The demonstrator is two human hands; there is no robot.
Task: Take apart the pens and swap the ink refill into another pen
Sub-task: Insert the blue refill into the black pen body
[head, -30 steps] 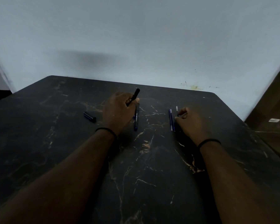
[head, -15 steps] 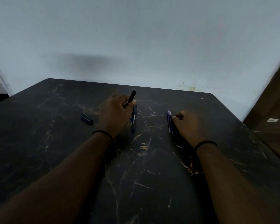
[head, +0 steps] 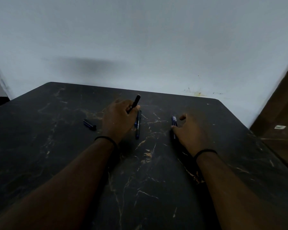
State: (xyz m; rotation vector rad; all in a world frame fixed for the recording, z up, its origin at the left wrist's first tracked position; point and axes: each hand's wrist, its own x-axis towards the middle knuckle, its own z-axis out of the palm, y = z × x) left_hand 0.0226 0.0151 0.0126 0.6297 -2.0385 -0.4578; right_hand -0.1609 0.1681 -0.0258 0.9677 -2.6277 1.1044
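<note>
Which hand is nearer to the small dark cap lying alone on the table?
Left. The left hand, gripping a black pen piece, sits just right of the cap. The right hand is far beyond it.

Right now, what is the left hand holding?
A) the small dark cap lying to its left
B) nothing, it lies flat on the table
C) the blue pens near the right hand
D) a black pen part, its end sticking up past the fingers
D: the left hand grips a black pen part, whose end points up and away beyond the thumb.
</note>
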